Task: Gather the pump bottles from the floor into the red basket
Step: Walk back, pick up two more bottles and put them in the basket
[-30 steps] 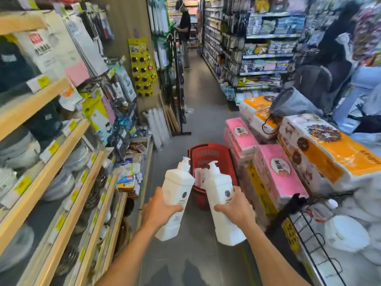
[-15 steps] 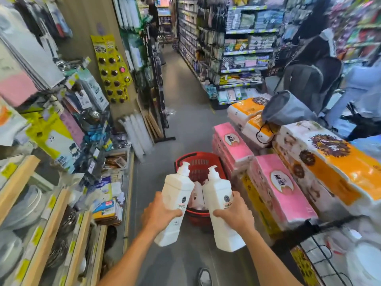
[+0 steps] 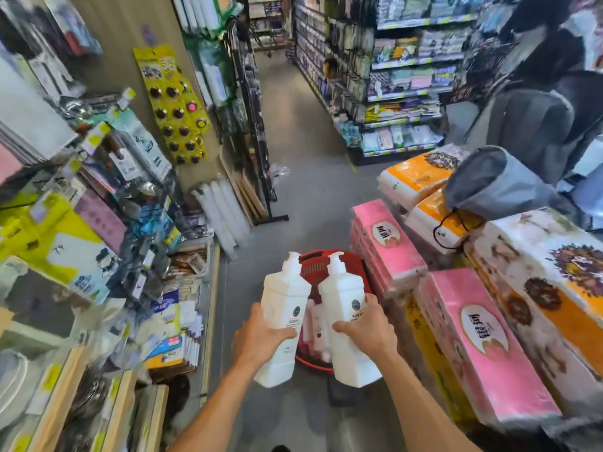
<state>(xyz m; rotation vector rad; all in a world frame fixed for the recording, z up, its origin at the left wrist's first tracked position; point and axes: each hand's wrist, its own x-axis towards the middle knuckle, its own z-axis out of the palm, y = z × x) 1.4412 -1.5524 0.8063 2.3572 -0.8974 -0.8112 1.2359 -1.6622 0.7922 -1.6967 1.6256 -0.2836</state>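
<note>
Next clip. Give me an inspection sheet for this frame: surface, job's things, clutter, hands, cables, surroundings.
Surface: grey shop floor, with the aisle running ahead.
Job's things: two white plastic pump bottles, the left bottle and the right bottle, both held off the floor near the red mesh plastic basket. More white bottles lie inside it.
Clutter: pink wrapped tissue packs and orange wrapped packs are stacked right of the basket. A grey drawstring bag sits on top.
Hands: the left hand grips the left bottle; the right hand grips the right bottle.
Cables: a black cord loop hangs from the bag.
Surroundings: stocked shelves on both sides; the far end is blurred.
</note>
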